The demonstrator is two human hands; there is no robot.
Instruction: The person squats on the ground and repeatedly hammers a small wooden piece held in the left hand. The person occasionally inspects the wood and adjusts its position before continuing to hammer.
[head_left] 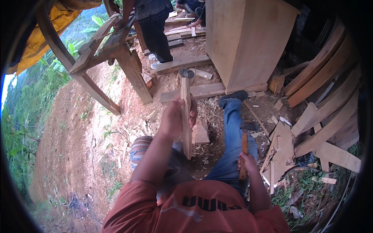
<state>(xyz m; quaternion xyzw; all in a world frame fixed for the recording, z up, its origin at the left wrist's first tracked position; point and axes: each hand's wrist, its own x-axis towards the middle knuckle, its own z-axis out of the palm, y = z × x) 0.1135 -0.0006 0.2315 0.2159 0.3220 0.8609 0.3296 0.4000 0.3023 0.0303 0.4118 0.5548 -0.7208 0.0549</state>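
Observation:
Upright in front of me stands a narrow, pale wooden strip [187, 128], gripped by my left hand [175, 115] with the fingers wrapped round its middle. My right hand [247, 162] is closed on the wooden handle of a hatchet [244, 145], held beside my right leg. The hatchet's dark metal head [250, 126] is uppermost and apart from the strip. A chopped wooden block [201, 133] sits on the ground between my legs, just beyond the strip. At the strip's top end, a dark rounded metal thing [187, 73] shows; whether it touches the strip I cannot tell.
Wood chips [217, 114] litter the ground. A tall wooden cabinet [248, 46] stands ahead to the right, with curved planks [326, 77] leaning beyond it. A wooden trestle [130, 70] is at the far left, where a person [155, 31] stands; another person's hand [193, 24] shows farther back.

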